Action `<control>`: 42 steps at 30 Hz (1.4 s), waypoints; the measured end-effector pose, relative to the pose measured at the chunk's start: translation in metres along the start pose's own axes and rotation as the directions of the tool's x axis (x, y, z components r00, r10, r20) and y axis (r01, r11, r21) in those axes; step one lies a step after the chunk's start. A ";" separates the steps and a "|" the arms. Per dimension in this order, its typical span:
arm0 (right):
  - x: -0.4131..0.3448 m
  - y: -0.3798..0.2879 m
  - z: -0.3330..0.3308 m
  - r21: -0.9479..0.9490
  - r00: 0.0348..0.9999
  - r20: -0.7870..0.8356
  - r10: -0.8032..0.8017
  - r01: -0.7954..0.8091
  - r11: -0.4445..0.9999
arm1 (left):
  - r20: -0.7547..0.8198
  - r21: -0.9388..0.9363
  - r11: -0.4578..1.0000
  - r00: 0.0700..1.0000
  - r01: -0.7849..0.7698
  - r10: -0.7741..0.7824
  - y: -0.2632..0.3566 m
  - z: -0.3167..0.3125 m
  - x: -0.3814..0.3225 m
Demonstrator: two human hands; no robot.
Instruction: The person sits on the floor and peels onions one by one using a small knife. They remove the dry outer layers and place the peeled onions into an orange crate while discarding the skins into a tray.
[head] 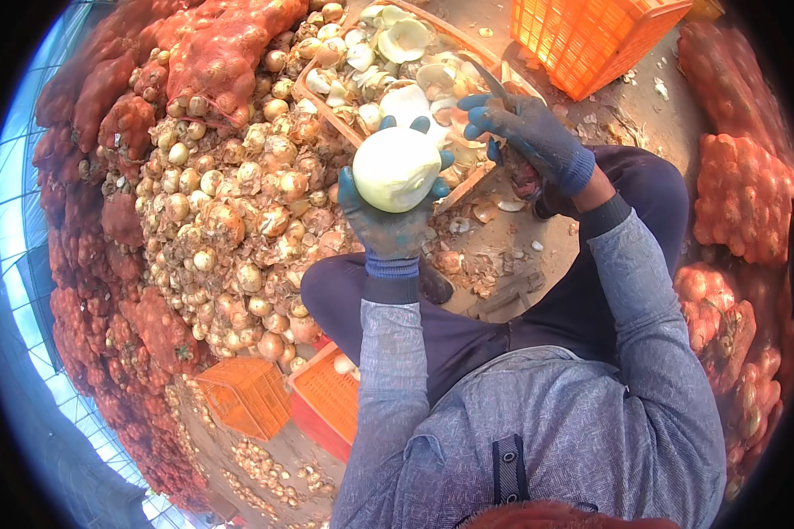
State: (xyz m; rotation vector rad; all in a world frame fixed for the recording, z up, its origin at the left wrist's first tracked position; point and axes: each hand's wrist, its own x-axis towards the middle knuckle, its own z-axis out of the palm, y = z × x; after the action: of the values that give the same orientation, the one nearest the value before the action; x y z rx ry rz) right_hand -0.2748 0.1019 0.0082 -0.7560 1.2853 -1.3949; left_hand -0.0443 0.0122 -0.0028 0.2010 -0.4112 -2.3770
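Observation:
A large, pale peeled onion rests in my left hand, whose gloved fingers wrap around its sides and far edge. In my right hand, also in a blue-coated glove, is a knife; its curved blade points up and away, apart from the onion. Beyond both hands lies a shallow orange tray holding onion peelings and several whitish onions. The knife's handle is mostly hidden by my fingers.
A heap of unpeeled onions spreads to the left, backed by red mesh sacks. More sacks line the right. Orange crates stand at the upper right, at the lower left and beside my left knee. Loose skins litter the ground.

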 end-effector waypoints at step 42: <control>0.022 0.004 0.023 -0.270 0.984 -0.027 0.176 -0.177 0.946 | -0.662 0.749 0.632 0.187 0.200 0.726 0.156 -0.050 -0.448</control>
State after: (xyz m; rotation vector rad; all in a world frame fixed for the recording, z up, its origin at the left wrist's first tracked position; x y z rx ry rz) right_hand -0.2582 0.0748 0.0052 -0.8001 1.5280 -1.0890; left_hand 0.3973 0.1926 0.0184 1.7363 -0.6291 -1.0666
